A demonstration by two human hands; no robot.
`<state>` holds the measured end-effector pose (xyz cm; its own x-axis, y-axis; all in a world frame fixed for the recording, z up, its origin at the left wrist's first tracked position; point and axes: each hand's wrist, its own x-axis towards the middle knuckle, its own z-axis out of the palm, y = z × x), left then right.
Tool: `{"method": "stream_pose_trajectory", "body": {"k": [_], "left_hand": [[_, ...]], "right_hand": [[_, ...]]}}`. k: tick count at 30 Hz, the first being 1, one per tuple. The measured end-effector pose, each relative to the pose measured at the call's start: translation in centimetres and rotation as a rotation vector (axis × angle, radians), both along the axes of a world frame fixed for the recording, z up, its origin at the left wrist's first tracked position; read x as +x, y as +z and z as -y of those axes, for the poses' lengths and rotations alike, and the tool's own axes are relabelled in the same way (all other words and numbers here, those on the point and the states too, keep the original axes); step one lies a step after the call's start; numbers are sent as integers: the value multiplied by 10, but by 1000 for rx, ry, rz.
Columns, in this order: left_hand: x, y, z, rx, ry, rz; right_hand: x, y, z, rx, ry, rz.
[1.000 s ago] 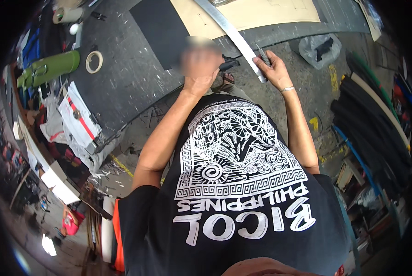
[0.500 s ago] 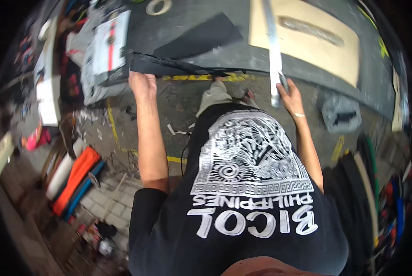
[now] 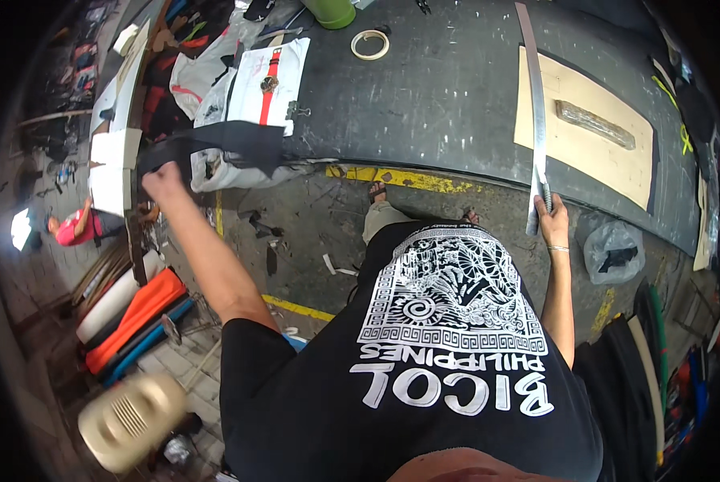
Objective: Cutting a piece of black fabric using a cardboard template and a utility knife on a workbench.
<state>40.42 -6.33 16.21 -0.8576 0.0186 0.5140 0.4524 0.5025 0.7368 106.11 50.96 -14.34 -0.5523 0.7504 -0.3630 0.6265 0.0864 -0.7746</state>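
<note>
Stretched out to the left beyond the table, my left hand (image 3: 164, 183) is closed on a strip of black sheet material (image 3: 235, 141), blurred by motion. My right hand (image 3: 554, 218), at the table's near edge, grips a long metal ruler (image 3: 540, 120) by its near end. A slim grey tool (image 3: 547, 193), perhaps a cutter, is in the same hand. The ruler reaches away across the dark table (image 3: 432, 104) and over the left part of a beige board (image 3: 641, 170). On that board lies a long object wrapped in clear brownish film (image 3: 594, 124).
At the table's left, a red-strapped watch (image 3: 270, 84) is on white paper (image 3: 295, 60) beside crumpled plastic. A tape roll (image 3: 370, 45) and green container (image 3: 330, 12) sit farther back. A clear bag (image 3: 614, 251) stands below the table's edge. Another person (image 3: 79, 225) is far left.
My left hand has swung left with the black material, off the table's front. The ruler has shifted right within the view, still in my right hand. The view has also moved.
</note>
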Motion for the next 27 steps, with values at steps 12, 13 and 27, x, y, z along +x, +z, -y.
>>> {"method": "stream_pose_trajectory", "body": {"k": [12,13,27], "left_hand": [[-243,129,-10,1125,-402,484],[-256,124,-17,1133,-462,511],[-334,57,-16,-212,460,91]], "right_hand": [[-54,61,116,-68,-377,-164],[-58,70,130,-86,-399,-170],[-78,84,191,-217,-455,-24]]}}
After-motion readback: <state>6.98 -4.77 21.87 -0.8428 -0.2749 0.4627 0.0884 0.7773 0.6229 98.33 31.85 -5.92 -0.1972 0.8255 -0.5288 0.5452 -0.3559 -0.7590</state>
